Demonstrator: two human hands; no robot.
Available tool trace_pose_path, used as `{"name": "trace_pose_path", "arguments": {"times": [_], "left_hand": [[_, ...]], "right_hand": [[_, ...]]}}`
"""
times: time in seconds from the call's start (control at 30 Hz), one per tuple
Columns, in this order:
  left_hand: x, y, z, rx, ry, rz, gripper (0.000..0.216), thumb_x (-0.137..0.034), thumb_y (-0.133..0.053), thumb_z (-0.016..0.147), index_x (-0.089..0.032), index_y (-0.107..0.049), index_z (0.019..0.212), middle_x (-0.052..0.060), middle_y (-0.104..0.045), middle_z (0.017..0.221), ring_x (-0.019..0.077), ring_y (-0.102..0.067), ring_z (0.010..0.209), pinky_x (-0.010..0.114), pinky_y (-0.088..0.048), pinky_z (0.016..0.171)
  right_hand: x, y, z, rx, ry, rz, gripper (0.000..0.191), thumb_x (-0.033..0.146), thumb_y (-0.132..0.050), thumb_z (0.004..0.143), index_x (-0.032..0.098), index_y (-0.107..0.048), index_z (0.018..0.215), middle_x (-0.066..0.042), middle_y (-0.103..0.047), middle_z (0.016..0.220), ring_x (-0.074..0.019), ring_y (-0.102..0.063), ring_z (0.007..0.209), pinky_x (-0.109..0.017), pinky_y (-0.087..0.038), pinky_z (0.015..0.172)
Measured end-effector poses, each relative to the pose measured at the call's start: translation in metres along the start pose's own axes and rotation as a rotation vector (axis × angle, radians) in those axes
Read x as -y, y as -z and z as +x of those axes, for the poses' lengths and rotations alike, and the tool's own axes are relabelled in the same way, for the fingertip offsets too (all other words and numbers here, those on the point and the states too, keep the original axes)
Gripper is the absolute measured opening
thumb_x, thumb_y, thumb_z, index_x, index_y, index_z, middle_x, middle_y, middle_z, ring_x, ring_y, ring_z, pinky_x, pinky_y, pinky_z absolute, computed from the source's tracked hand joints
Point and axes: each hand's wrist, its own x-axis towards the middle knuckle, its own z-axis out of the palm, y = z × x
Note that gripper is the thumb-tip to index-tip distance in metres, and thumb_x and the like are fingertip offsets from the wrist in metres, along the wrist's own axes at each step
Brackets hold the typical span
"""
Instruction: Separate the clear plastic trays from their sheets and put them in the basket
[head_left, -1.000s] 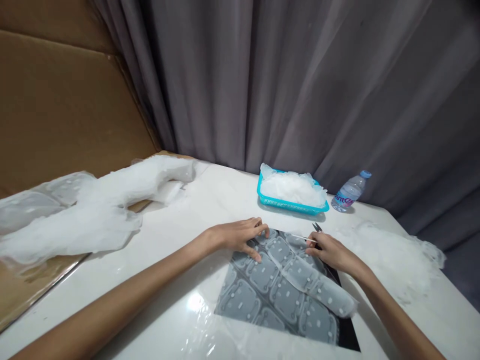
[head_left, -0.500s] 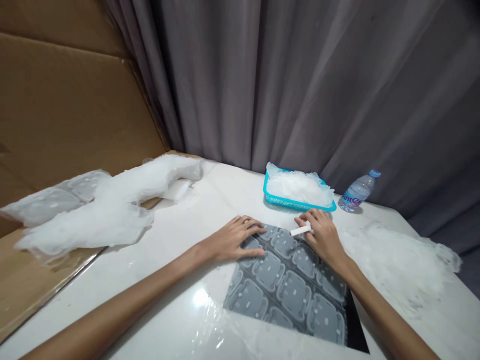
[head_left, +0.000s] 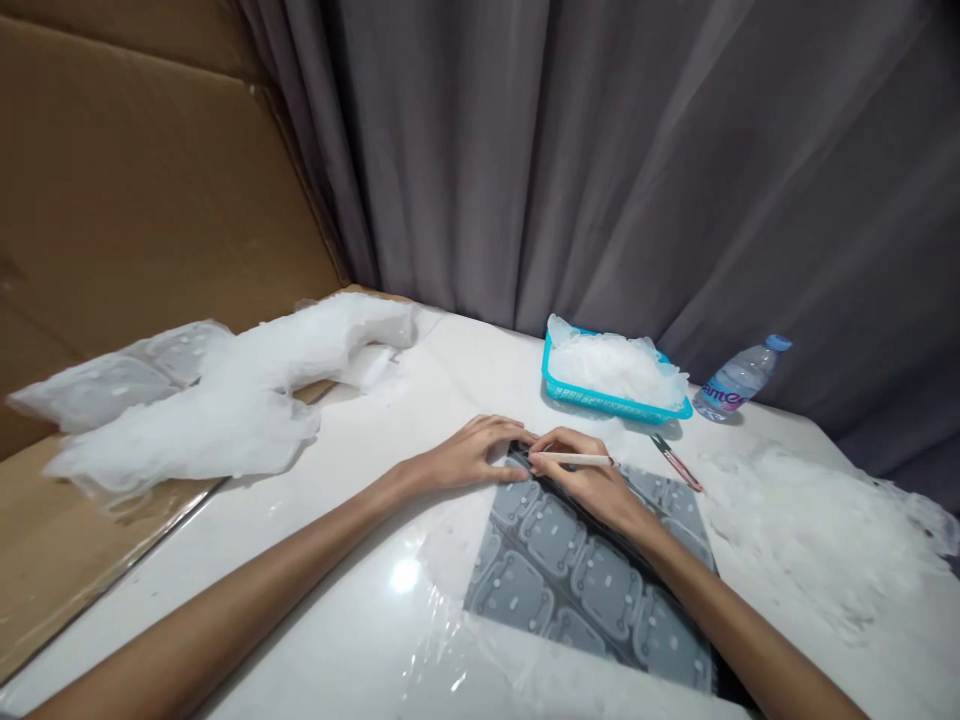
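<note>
A sheet with a grey pattern of rounded panels and small white spots (head_left: 607, 580) lies flat on the white table (head_left: 337, 600). My left hand (head_left: 476, 452) rests at its upper left corner, thumb and fingers apart, holding nothing. Close beside those fingertips, my right hand (head_left: 589, 475) grips a slim white pen-like tool (head_left: 585, 459) over the sheet's upper edge. The tool's tip is hidden by the fingers, so I cannot tell whether it touches the sheet. A small pink and dark slender tool (head_left: 677, 464) lies by the sheet's upper right edge.
Behind the sheet stands a turquoise basket (head_left: 615, 405) heaped with white filmy pieces, beside a water bottle (head_left: 741, 380). Loose clear film (head_left: 832, 540) spreads at right. White film bundles (head_left: 225, 400) lie at left against a cardboard panel (head_left: 135, 180). A grey curtain (head_left: 465, 150) hangs behind.
My right hand, with the white tool, has moved left across the sheet to beside my left hand. The pink tool now shows where my right hand was. The view has shifted slightly.
</note>
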Motion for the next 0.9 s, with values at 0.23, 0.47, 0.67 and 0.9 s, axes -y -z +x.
{"name": "trace_pose_path", "arguments": {"times": [0.23, 0.47, 0.67, 0.9], "left_hand": [[0.004, -0.002, -0.003, -0.026, 0.035, -0.008, 0.065, -0.062, -0.070, 0.089, -0.026, -0.055, 0.140, 0.011, -0.059, 0.144, 0.0309, -0.050, 0.134, 0.044, -0.036, 0.113], [0.004, -0.003, -0.004, -0.015, 0.051, 0.003, 0.070, -0.064, -0.069, 0.089, -0.023, -0.051, 0.142, 0.013, -0.057, 0.145, 0.0321, -0.049, 0.134, 0.044, -0.036, 0.111], [-0.003, 0.003, -0.003, 0.000, -0.024, 0.076, 0.062, -0.062, -0.064, 0.093, -0.027, -0.052, 0.143, 0.009, -0.060, 0.144, 0.0302, -0.051, 0.134, 0.042, -0.032, 0.114], [-0.010, 0.007, -0.002, 0.017, -0.061, 0.072, 0.055, -0.057, -0.062, 0.097, -0.027, -0.051, 0.141, 0.008, -0.061, 0.143, 0.0283, -0.053, 0.134, 0.041, -0.033, 0.113]], "right_hand": [[-0.008, -0.009, 0.005, -0.009, 0.026, 0.000, 0.011, 0.029, -0.065, 0.091, 0.021, -0.073, 0.093, -0.002, -0.076, 0.094, -0.0187, -0.071, 0.086, -0.029, -0.052, 0.080], [-0.012, -0.017, 0.006, -0.025, 0.082, -0.021, 0.013, 0.030, -0.062, 0.095, 0.022, -0.072, 0.093, -0.004, -0.076, 0.102, -0.0209, -0.070, 0.095, -0.033, -0.052, 0.087], [0.000, -0.005, -0.005, 0.018, 0.122, -0.100, 0.014, 0.025, -0.060, 0.096, 0.022, -0.070, 0.087, -0.003, -0.073, 0.091, -0.0196, -0.067, 0.086, -0.032, -0.050, 0.082], [0.004, 0.004, -0.022, -0.047, 0.040, -0.136, 0.015, 0.028, -0.060, 0.097, 0.023, -0.072, 0.091, -0.003, -0.074, 0.093, -0.0193, -0.069, 0.086, -0.030, -0.051, 0.081]]}}
